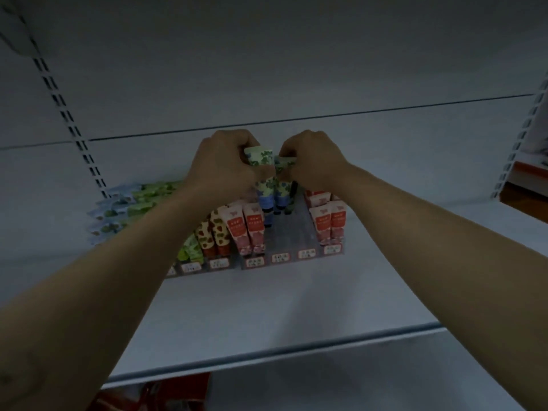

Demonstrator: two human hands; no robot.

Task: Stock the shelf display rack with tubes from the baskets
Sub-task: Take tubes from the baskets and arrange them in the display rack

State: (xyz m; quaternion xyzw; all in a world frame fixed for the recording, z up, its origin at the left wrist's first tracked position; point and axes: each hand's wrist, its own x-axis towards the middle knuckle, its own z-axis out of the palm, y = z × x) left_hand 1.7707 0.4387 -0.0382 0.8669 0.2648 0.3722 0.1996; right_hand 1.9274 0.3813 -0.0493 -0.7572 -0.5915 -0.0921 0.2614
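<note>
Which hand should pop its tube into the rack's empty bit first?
Probably the right hand. Its leafy tube hangs nearest the open lane in the display rack; the left hand grips a second leafy tube further toward the pink tubes.

The rack [299, 232] sits on the shelf [267, 307]. Tubes [252, 229] stand in it. Packets [124, 209] lie left of it.

Print on the pink tubes [237, 229] too blurred to read, rack price tags [280, 258] likewise illegible
</note>
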